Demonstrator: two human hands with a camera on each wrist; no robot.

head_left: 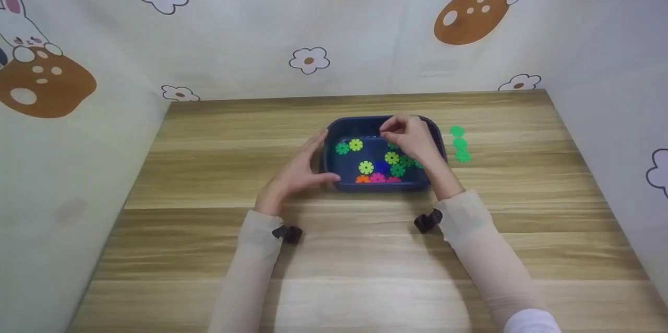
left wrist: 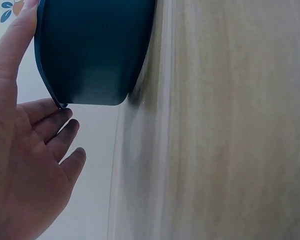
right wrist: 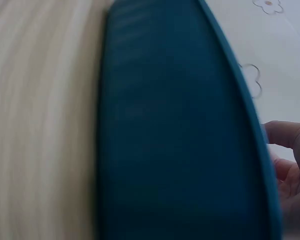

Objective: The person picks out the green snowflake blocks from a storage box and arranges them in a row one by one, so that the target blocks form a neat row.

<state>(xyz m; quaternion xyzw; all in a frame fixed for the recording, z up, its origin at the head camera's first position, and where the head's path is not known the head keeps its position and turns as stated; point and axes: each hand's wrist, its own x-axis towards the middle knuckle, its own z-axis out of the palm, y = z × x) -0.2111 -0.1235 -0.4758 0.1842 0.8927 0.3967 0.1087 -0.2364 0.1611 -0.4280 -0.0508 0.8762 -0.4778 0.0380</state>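
Note:
A dark blue rectangular tray (head_left: 360, 127) holds several flat, notched snowflake-shaped plastic discs. A yellow-green disc (head_left: 366, 167), a green disc (head_left: 342, 148) and a pink disc (head_left: 377, 178) are among them. My left hand (head_left: 300, 171) spans the tray's left end, thumb at the front corner and straight fingers along the side; the left wrist view has fingertips (left wrist: 65, 115) at the rim. Over the tray's right half, my right hand (head_left: 415, 137) has its thumb and forefinger bent close together. I cannot tell whether a disc is between them. The right hand and forearm hide some discs.
Several green discs (head_left: 460, 143) lie in a short line on the wooden table (head_left: 209, 176), just right of the tray. A patterned white curtain (head_left: 235, 35) rises behind and beside the table. Each sleeve carries a small black wrist camera (head_left: 428, 221).

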